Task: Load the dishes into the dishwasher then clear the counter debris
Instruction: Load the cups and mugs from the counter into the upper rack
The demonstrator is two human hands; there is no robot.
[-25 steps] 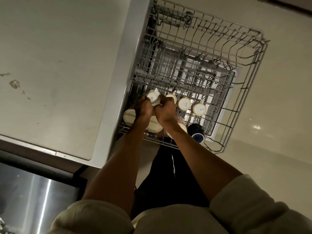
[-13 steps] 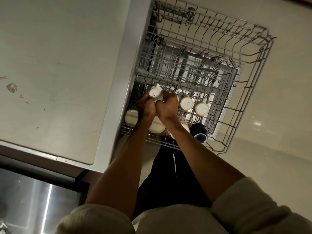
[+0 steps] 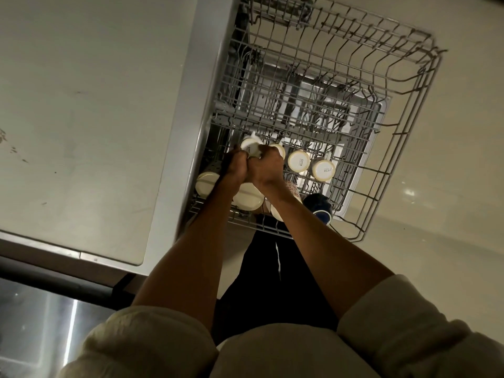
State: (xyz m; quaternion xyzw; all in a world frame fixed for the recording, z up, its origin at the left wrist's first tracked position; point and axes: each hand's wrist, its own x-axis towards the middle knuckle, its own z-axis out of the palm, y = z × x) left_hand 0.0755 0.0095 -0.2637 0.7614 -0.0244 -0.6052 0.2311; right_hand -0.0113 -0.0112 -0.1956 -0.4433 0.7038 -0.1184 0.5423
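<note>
The grey wire dishwasher rack (image 3: 403, 126) is pulled out beside the counter. Both my hands meet over its near left part. My left hand (image 3: 234, 166) and my right hand (image 3: 268, 166) both grip one white cup (image 3: 249, 147), held bottom up among the tines. Two more white cups (image 3: 299, 160) (image 3: 323, 168) stand upside down to the right of it. White bowls (image 3: 206, 184) (image 3: 248, 197) lie bottom up under my wrists. A dark blue cup (image 3: 319, 207) sits at the rack's near edge.
The pale counter (image 3: 95, 118) runs along the left, with a few brown crumbs (image 3: 13, 151) near its left edge. A steel sink (image 3: 41, 317) lies at the bottom left. Light floor (image 3: 450, 214) surrounds the rack on the right.
Both hands stay on the white cup; it has tipped slightly and shifted a little within the rack. The view has drifted slightly.
</note>
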